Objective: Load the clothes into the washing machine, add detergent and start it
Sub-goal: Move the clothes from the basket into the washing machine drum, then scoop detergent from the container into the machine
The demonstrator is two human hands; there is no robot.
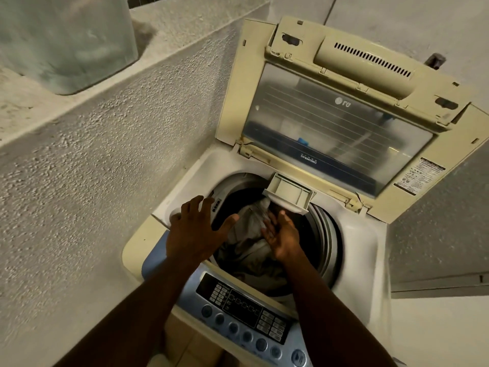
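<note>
Washing machine [352, 250] drum: left hand [197, 229], right hand [281, 235] spread above clothes [248, 234].

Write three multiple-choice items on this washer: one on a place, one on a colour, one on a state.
1. Where is the drawer?
A. Pulled out over the back edge of the drum
B. On the floor
C. On the left ledge

2. What colour is the panel?
A. Red
B. Blue
C. Green

3. How is the lid?
A. Shut
B. Taken off
C. Raised open

Key:
1 A, the drawer juts out above the clothes.
2 B, blue surrounds the buttons.
3 C, the lid stands up behind the drum.
</note>
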